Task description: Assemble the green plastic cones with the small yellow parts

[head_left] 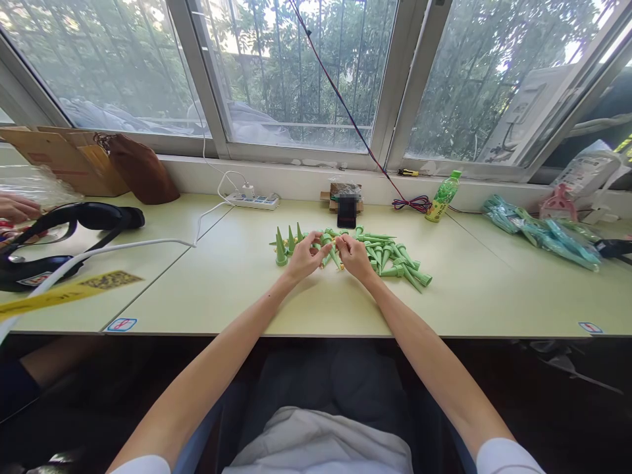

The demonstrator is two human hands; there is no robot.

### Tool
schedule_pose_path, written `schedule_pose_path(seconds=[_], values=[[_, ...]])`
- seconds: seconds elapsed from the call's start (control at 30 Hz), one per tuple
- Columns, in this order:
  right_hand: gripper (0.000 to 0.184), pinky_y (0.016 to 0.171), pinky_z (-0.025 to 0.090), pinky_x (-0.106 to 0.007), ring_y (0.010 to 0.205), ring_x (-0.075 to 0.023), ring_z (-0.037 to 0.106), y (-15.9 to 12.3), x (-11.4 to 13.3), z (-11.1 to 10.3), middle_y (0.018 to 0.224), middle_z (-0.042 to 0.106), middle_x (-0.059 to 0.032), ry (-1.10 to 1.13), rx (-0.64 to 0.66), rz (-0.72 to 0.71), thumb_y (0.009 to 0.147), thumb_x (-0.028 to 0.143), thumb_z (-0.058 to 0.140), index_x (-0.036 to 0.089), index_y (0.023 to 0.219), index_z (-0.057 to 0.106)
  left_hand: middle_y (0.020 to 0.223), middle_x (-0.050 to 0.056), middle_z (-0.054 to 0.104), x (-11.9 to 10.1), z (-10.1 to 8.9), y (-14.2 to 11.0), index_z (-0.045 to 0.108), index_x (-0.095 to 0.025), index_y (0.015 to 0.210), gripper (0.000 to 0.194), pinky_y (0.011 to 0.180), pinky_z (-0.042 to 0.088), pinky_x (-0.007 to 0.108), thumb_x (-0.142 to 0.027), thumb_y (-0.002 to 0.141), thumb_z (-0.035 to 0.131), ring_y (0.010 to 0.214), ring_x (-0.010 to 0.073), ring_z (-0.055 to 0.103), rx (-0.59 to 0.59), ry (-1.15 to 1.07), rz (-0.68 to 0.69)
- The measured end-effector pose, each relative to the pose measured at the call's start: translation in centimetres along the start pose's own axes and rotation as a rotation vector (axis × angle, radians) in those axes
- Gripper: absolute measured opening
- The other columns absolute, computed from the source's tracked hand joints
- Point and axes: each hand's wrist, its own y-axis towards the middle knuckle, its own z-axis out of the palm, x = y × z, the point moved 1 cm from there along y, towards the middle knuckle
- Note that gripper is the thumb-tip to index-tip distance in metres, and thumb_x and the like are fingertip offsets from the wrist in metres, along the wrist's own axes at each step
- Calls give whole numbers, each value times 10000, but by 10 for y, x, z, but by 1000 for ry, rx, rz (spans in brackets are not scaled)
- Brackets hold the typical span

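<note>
My left hand (307,258) is curled round a green cone-shaped spike (326,241) with a collared top, held low over the table. Close beside it, my right hand (355,257) has its thumb and fingers pinched together; what sits in the pinch is too small to make out. Small yellow pieces (340,266) show just below the hands. A heap of green spikes (390,253) lies jumbled to the right of my right hand. Left of my left hand, several green spikes (281,249) stand upright, points up.
Behind the hands are a small box (358,191) and a dark phone (346,214). A green bottle (443,196), bundled cable (412,203) and plastic bags (543,230) lie rightward. Leftward are a power strip (254,199), a black headset (74,224) and another person's hand (17,207).
</note>
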Motion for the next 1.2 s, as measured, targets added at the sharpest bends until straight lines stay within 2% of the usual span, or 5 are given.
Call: schedule_pose_path(seconds=[0.33,0.57,0.8,1.03,1.2], values=[[424,543,308,-274,503,-132,366,0,-1,0,547,389,37,-16,-3,-2,982,523,391,234,672,385,987,25,603,-1,1,-1,507,-200,1074,356,510,447,230,-436,846,646,456,60,540,-4,55,27],[440,540,285,-277,518,-127,354,1,0,1,543,387,25,-52,-17,-1,973,476,395,226,613,362,804,-10,626,-7,2,-2,536,-199,1121,322,547,447,229,-336,848,640,481,85,528,19,132,64],[442,541,267,-284,503,-118,336,1,2,1,516,361,29,-76,-19,7,959,435,377,220,575,339,1183,69,639,-7,1,-4,517,-213,1174,370,547,455,223,-278,837,656,454,27,505,23,111,88],[436,553,291,-283,507,-126,375,0,6,0,530,422,19,-75,-55,6,969,449,380,218,599,393,1197,88,618,-10,4,-2,500,-217,1203,483,489,462,205,-463,832,689,438,24,549,-6,-8,-12],[453,560,327,-272,520,-134,410,-1,7,-1,547,452,17,-9,-74,12,986,517,385,223,644,432,922,54,668,-5,2,3,571,-174,975,491,342,358,200,-654,884,529,418,71,561,-106,-189,-101]])
